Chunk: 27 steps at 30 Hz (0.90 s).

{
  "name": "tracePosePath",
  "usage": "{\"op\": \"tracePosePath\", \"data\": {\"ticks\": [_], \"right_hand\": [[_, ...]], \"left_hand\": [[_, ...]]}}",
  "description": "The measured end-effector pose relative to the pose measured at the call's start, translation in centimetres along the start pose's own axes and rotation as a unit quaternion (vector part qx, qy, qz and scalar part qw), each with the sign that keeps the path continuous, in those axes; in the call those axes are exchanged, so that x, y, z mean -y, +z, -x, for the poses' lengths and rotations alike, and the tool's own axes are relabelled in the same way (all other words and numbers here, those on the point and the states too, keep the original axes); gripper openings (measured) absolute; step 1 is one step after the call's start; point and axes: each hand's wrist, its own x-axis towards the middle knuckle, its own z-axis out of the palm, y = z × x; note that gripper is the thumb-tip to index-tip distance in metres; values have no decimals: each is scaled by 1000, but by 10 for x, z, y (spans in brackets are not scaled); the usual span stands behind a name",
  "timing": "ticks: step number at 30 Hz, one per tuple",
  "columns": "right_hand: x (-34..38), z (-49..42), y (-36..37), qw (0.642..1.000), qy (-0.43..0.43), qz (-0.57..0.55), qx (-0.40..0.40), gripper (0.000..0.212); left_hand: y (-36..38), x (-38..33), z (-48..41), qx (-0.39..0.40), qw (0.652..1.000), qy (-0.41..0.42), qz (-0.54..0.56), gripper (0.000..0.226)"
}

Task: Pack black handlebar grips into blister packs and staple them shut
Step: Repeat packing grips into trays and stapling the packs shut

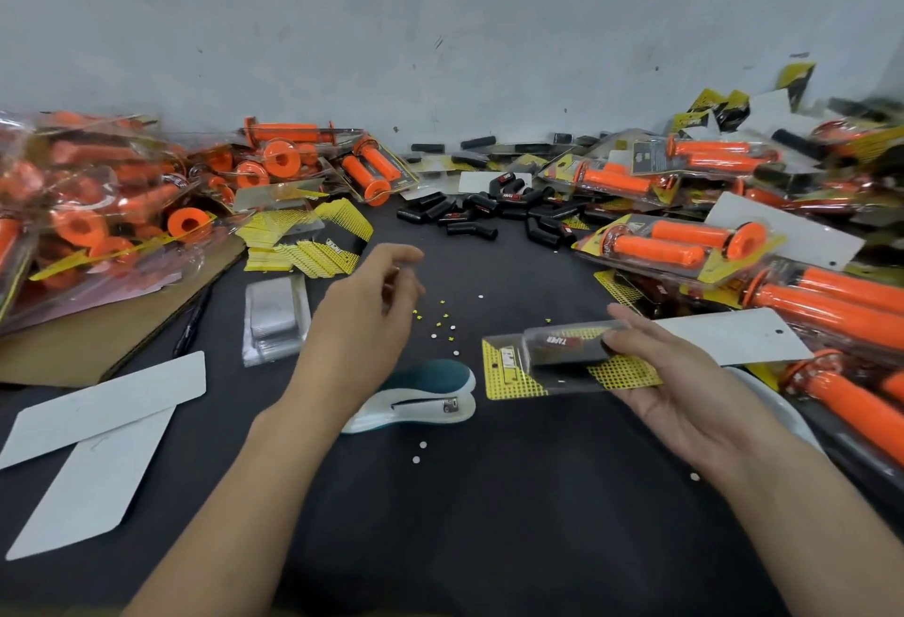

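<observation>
While held, pack point(562, 364) lies crosswise (header left)

The word "TAPER" is printed in white letters on the black grip point(567, 347) that is enclosed in the blister pack point(508, 372) held by the right hand point(685, 401). The same word "TAPER" is seen on a loose black grip point(506, 198) in the pile at the far side of the desk point(489, 518). A white word is printed upside down on the top card of the stacked yellow cards point(337, 247), but it cannot be read with certainty. The small print on the orange grip packs point(685, 244) is too blurred to be read.
</observation>
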Motion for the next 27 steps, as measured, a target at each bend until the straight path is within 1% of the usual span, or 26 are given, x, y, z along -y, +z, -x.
{"op": "tracePosePath", "data": {"ticks": [2, 4, 9, 13, 19, 27], "right_hand": [[-3, 3, -4, 1000, -3, 25, -6, 36], [-7, 4, -6, 1000, 5, 27, -3, 35], [-21, 2, 1, 1000, 20, -2, 11, 34], [-29, 1, 8, 999, 21, -17, 23, 38], [-37, 1, 11, 1000, 20, -17, 14, 42], [-40, 4, 16, 999, 24, -22, 20, 40]], "left_hand": [[4, 2, -2, 21, 999, -37, 9, 17], [8, 2, -3, 43, 997, -60, 10, 15], [20, -2, -7, 77, 993, -84, -10, 13], [25, -5, -10, 95, 989, -111, 6, 14], [34, -8, -8, 130, 983, -131, 14, 26], [37, -4, -10, 142, 979, -143, 7, 29]]}}
